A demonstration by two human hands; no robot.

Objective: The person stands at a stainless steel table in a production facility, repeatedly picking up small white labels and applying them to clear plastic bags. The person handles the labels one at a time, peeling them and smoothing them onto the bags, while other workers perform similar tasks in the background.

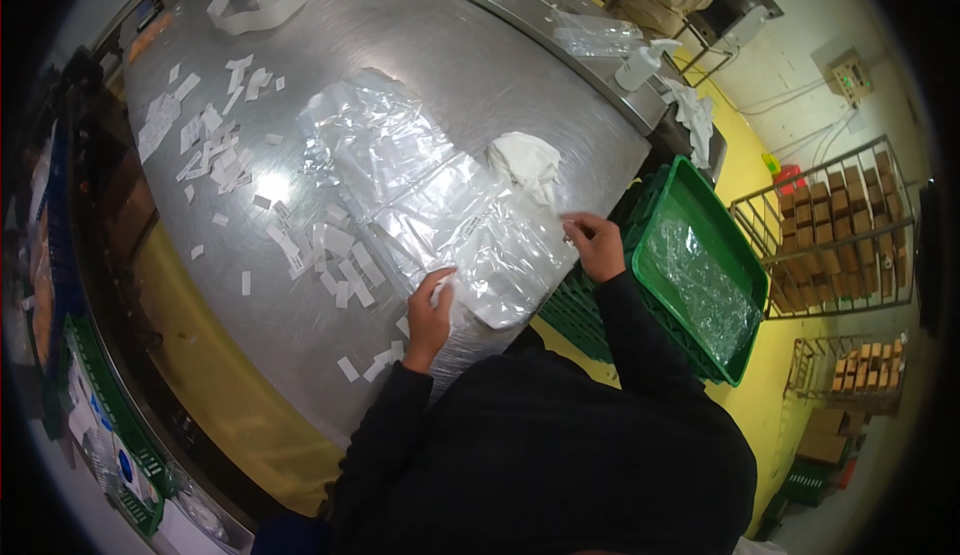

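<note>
My left hand (431, 307) rests on the near edge of a clear plastic bag (500, 265) lying on the steel table (440, 65), fingers pressing its corner. My right hand (594, 242) pinches the bag's right edge between its fingertips. More clear bags (375, 130) lie spread in an overlapping row behind it. A crumpled white cloth (525, 162) sits just beyond the bags. Small white paper strips (345, 265) are scattered to the left of my left hand.
A green crate (725, 240) holding clear bags stands at my right, beside the table edge. A white spray bottle (640, 63) and another cloth sit at the far edge. Another person stands at the back. Wire racks with brown boxes (835, 230) line the right wall.
</note>
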